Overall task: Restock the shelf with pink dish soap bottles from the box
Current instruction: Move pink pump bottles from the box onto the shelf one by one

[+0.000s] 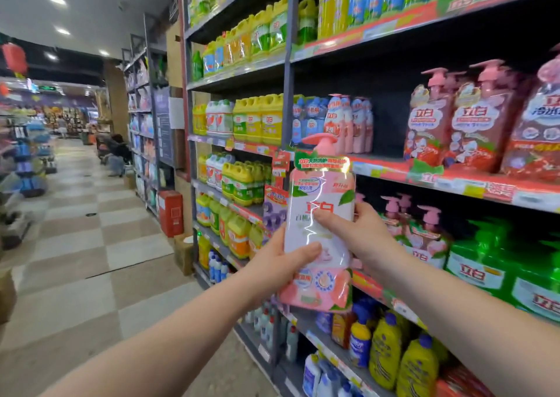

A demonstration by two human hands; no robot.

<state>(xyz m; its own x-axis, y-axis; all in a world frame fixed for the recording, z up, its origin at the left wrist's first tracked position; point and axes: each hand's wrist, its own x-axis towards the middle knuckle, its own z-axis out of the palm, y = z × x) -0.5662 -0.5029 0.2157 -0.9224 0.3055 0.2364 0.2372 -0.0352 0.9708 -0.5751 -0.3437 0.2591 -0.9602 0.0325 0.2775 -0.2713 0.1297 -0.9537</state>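
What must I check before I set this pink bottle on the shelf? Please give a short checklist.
1. Grip: left hand and right hand both hold the pink bottle: ok.
2. Bottle roughly upright, pump on top: ok.
3. Label faces the aisle: ok.
4. Matching pink bottles found, on the shelf behind the right hand: ok.
5. Free room beside them: cannot tell, partly hidden.
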